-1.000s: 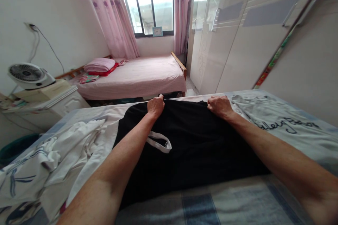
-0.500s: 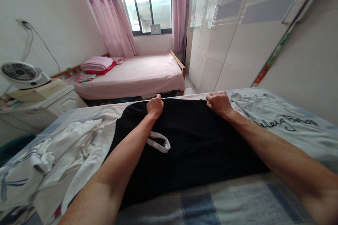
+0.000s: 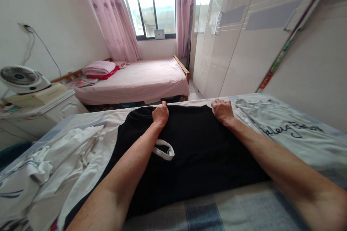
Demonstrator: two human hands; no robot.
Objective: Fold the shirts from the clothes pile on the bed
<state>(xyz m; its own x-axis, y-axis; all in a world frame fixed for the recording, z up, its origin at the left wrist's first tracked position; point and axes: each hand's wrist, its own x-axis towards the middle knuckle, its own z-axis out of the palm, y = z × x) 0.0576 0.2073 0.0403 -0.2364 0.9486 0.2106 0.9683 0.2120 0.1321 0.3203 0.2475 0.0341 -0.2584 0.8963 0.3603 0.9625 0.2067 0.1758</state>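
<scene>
A black garment lies spread over the near bed, its exact kind unclear. My left hand is closed on its far edge, left of the middle. Further right, my right hand grips the same edge near a corner. The cloth between the two hands is drawn fairly straight. A white loop of band rests on the black cloth beside my left forearm. White cloth shows along the garment's left side. My forearms cover parts of the black fabric.
Crumpled white clothes lie at the left; a pale printed shirt lies at the right. Beyond stands a bed with a pink sheet. A fan sits on a cabinet at the left, and a white wardrobe lines the right side.
The black cloth looks flatter and smoother between and below my hands. Both hands keep their hold on the far edge. The whole view has shifted slightly.
</scene>
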